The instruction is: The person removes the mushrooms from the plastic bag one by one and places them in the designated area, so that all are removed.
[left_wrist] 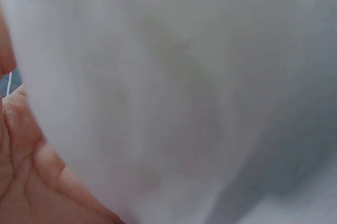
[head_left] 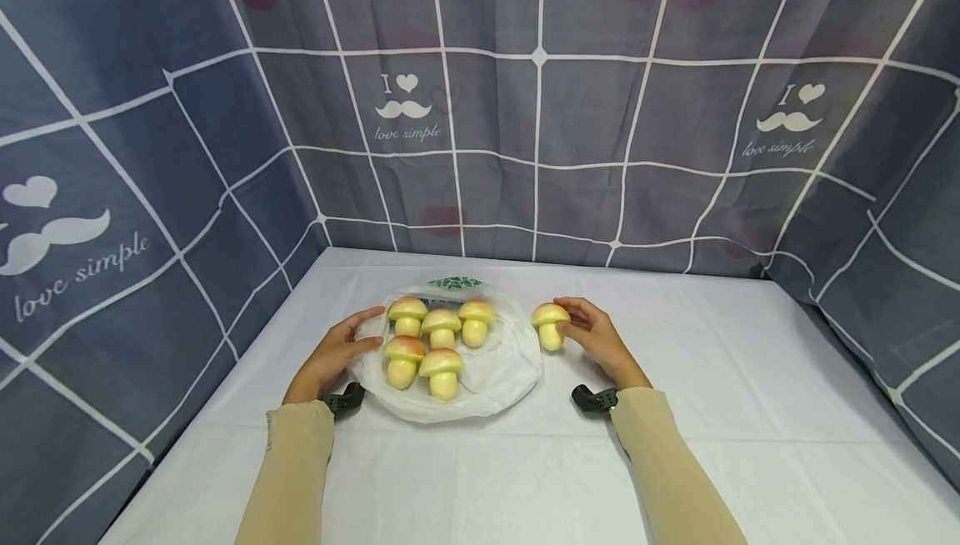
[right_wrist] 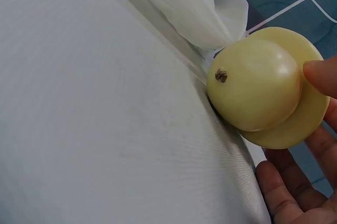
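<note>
A white plastic bag (head_left: 487, 378) lies spread on the table, with several yellow mushrooms (head_left: 441, 327) on it that look like models. At the bag's left edge, my left hand (head_left: 333, 353) touches the plastic with thumb and fingers apart. The left wrist view is mostly filled by blurred white plastic (left_wrist: 158, 103), with part of the palm (left_wrist: 31, 166) beside it. Just right of the bag, my right hand (head_left: 597, 339) grips another mushroom (head_left: 551, 326) by its cap. In the right wrist view that mushroom (right_wrist: 255, 84) shows its rounded stem end with a dark brown spot.
A white cloth covers the table (head_left: 480, 478). Grey-blue grid-patterned curtains (head_left: 495, 112) stand at the back and both sides. Each wrist wears a black device, the left one (head_left: 345, 401) near the bag and the right one (head_left: 594, 399) above the cloth.
</note>
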Demonstrator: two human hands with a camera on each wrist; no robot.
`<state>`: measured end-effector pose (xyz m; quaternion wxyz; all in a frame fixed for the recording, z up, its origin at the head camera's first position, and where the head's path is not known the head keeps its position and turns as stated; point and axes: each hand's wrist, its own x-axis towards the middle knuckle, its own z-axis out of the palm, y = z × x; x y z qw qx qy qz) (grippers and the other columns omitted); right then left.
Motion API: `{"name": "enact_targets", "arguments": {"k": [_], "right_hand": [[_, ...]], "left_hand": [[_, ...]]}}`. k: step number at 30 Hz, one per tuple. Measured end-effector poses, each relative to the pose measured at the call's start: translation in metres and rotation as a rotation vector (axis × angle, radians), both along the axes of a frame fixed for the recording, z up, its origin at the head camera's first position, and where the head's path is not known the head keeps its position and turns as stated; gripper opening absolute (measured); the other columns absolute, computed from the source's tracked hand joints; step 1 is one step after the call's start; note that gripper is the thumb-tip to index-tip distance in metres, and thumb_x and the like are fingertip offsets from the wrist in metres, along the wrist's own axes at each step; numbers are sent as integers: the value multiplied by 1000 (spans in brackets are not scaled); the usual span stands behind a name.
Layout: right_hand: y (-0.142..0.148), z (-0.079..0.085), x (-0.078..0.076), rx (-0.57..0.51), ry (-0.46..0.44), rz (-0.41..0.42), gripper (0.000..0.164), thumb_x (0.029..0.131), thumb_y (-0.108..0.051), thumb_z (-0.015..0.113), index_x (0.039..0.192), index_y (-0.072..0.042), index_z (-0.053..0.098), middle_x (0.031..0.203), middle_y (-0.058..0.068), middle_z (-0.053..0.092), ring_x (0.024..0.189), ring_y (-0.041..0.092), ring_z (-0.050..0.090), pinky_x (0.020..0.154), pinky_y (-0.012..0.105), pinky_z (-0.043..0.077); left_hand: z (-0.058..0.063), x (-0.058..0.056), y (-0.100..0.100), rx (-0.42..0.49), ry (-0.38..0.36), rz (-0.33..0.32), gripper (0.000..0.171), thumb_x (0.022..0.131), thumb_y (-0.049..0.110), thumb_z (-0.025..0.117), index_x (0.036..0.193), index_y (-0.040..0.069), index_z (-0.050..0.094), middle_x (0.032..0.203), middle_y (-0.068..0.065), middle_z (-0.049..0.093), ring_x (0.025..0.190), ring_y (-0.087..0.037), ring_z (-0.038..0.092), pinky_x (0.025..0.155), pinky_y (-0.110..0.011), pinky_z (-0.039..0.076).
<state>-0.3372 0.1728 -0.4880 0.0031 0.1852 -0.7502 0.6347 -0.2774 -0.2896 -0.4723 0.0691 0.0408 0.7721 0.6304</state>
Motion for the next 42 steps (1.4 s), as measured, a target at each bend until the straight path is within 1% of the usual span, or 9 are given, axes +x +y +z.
{"name": "enact_targets", "arguments": {"k": [3,9,15,17,20,26,30,35,42], "right_hand": [[0,0,0,-1,-11,-1,49,100,4,71,146,14,56,147,35,58,116,5,62,101,17,48],[1,1,1,12,-16,-9,51,100,5,70,147,15,54,147,36,57,117,7,61,101,16,48],[1,2,1,11,-25,-12,53,99,4,70,148,14,53,149,34,57,124,17,61,102,16,47],[0,3,1,8,-26,-10,53,99,3,70,149,14,53,149,34,57,126,21,60,102,16,47],[0,3,1,3,-33,-12,54,99,3,70,149,14,53,150,34,56,127,22,59,102,16,47],[0,4,3,-5,-45,-15,55,99,4,70,149,14,52,150,35,55,122,14,60,101,15,47],[0,4,3,1,-40,-16,55,99,3,71,149,14,52,151,34,55,128,25,61,102,16,47],[-1,8,3,5,-29,-27,53,100,2,70,149,13,52,154,34,52,139,45,54,103,15,46],[1,19,8,-7,-20,-60,51,102,2,69,149,12,53,155,34,50,143,46,49,110,19,44]], "left_hand": [[0,0,0,-3,1,0,72,105,8,69,168,0,34,171,-30,31,137,-26,52,92,-25,57],[0,-1,0,0,3,2,72,105,7,69,168,0,34,171,-29,32,133,-20,54,92,-25,57],[0,-1,0,2,4,-4,73,105,8,69,168,0,34,172,-28,30,146,-35,44,93,-23,56],[0,-2,0,2,3,-7,73,105,8,69,168,0,34,172,-28,29,147,-37,42,93,-23,56],[0,-1,0,1,0,-6,73,105,9,70,168,1,34,172,-28,30,143,-31,48,93,-24,57],[0,0,0,25,5,-13,72,105,7,69,168,-1,33,168,-32,34,122,-10,60,91,-27,59],[-1,0,0,36,6,-12,72,105,6,68,168,-1,33,167,-34,35,117,-6,62,90,-28,60],[-1,-1,-1,24,3,-6,72,105,7,69,168,-1,34,169,-31,33,128,-16,59,91,-26,59],[-2,-3,-1,6,-5,2,73,105,8,70,168,1,34,171,-29,32,142,-32,50,93,-25,57]]}}
